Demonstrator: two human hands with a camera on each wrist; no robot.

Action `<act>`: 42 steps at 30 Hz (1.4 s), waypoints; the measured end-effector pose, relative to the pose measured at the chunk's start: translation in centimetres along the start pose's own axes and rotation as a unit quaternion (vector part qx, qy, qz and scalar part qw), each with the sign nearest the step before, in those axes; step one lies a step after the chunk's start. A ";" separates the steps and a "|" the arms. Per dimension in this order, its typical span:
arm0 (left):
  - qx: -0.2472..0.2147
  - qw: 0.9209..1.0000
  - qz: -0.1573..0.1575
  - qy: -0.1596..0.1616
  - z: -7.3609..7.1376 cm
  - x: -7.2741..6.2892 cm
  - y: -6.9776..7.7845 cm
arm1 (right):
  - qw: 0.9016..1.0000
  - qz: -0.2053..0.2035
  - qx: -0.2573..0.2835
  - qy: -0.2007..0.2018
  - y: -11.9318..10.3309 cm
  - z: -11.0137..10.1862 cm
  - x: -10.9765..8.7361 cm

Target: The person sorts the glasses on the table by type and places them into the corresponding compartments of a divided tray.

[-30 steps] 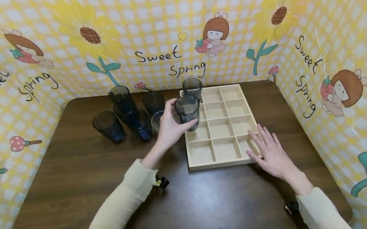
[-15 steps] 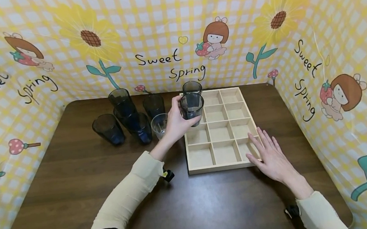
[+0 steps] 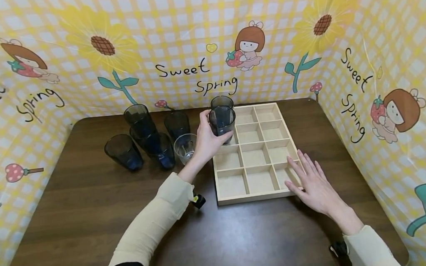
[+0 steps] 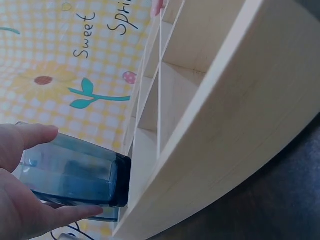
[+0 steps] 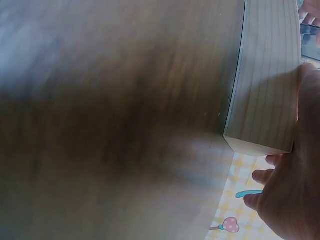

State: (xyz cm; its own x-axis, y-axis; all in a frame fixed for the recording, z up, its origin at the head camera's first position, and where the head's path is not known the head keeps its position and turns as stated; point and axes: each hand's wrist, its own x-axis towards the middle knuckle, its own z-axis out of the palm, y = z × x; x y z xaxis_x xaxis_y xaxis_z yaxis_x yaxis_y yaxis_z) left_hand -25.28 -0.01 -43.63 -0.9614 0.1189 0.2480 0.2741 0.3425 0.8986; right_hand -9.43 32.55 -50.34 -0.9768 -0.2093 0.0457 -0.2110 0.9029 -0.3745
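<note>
My left hand [image 3: 208, 144] grips a dark tinted drinking glass [image 3: 222, 122] round its side, thumb towards me. The glass is upright over the left column of a pale wooden compartment tray [image 3: 255, 197], second row from the back. In the left wrist view the base of the glass [image 4: 75, 172] comes right at the divider edges. Just behind it, another tinted glass [image 3: 222, 101] stands in the back left compartment, partly hidden. My right hand [image 3: 316, 187] lies with spread, straight fingers on the tray's near right corner, which the right wrist view shows as a wooden edge [image 5: 265, 100].
Left of the tray stand several dark tinted glasses, including one at far left [image 3: 123, 152] and one at the back [image 3: 177, 125]. A clear glass [image 3: 185, 149] stands close beside my left wrist. Yellow checked cloth [image 3: 175, 35] walls the dark wooden table [image 3: 92, 226] at back and sides.
My left hand has carried the tinted glass right and slightly back, then lower over the left column. The clear glass shows more now. My right hand has stayed on the tray corner.
</note>
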 end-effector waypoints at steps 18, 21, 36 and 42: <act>-0.009 0.999 -0.028 -0.019 1.3 -0.4 -1.0 | 1.000 -0.006 0.002 0.010 -0.3 0.2 -0.9; -0.003 0.999 -0.033 -0.021 1.6 -0.5 -1.4 | 1.000 0.000 0.005 0.003 -0.3 0.1 -1.0; 0.010 0.999 -0.042 -0.021 2.5 -0.1 -2.3 | 1.000 0.003 0.004 0.004 -0.3 -0.1 -0.6; 0.030 0.998 -0.047 -0.022 2.7 -0.2 -2.4 | 1.000 0.003 0.006 -0.002 -0.1 0.1 -0.3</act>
State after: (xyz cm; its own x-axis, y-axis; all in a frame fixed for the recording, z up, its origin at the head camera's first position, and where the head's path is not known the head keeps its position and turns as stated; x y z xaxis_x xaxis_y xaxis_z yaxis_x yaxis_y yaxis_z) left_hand -25.72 1.61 -46.83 -0.9816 0.1237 0.1453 0.1839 0.4100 0.8934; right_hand -9.09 32.46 -50.43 -0.9781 -0.2045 0.0398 -0.2038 0.8998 -0.3857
